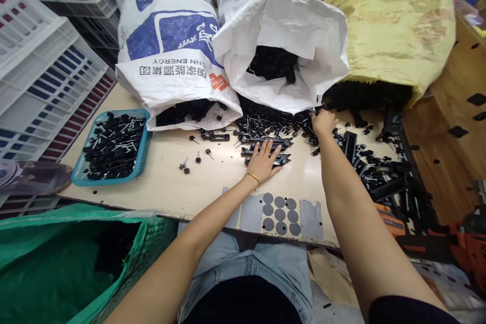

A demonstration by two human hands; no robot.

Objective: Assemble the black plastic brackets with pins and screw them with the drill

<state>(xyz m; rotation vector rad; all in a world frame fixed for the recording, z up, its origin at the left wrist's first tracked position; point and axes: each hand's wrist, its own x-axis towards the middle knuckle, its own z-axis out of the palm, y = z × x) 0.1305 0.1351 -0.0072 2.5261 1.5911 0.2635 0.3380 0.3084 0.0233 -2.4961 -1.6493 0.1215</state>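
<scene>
Left hand: the left hand (265, 161) lies palm down with its fingers spread wide, closed on nothing, resting on the black plastic bars (272, 140); a thin bracelet (252, 177) circles the wrist.
Right hand: the right hand (322, 121) reaches further out, its fingers curled down into the pile of black-headed pins (261, 122); I cannot tell whether it has closed on any.
Bars: a few lie side by side under and just beyond the left fingertips, flat on the surface (170, 187).
Pins: the heap spreads between the two hands and up to the mouth of the open white sack (281, 35), just beyond both.
Loose pins: a handful of stray pins (197, 156) lie left of the left hand, apart from the heap.
Further left: a blue basket (143, 149) holds more pins, with the printed sack (170, 45) behind it.
Right of the right hand: a yellow sack (387, 20) and a jumble of longer black parts (383, 182).
Risk, bars: they probably slide easily under a flat palm, and a shove could scatter them into the heap.
Risk, pins: round heads roll, so raking the pile might send some off the near edge.
Risk, sack: its slumped mouth leans over the heap, so a knock from the right hand may spill more.
</scene>
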